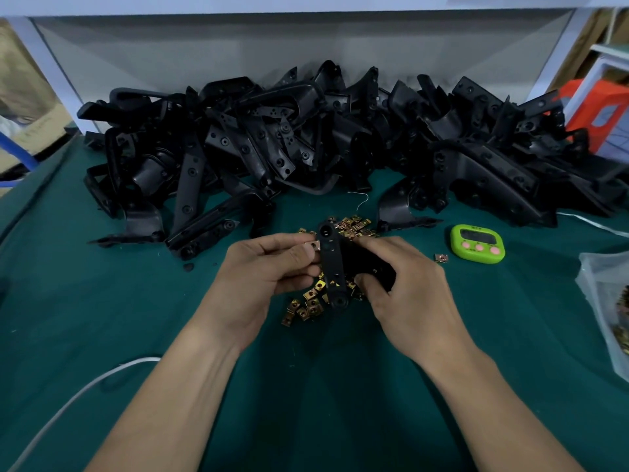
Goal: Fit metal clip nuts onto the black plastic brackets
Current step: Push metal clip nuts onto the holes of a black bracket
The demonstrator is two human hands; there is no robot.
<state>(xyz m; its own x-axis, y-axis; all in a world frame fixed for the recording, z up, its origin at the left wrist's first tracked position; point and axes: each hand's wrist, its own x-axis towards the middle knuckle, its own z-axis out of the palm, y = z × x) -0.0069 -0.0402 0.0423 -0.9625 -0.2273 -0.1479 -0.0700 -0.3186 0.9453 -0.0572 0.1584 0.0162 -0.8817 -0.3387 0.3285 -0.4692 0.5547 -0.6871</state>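
I see L hand (269, 270) pinching a nut (312, 246) against the bracket (332, 267), held mid-frame over the tabletop (136, 301). R hand (405, 284) grip curls round the bracket's lower side, I think; view partly blocked. Loose nuts (354, 224) lie beneath both hands, bracket pile (306, 137) behind, timer (477, 241) to the R.

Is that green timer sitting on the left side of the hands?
No, the green timer lies to the right of the right hand.
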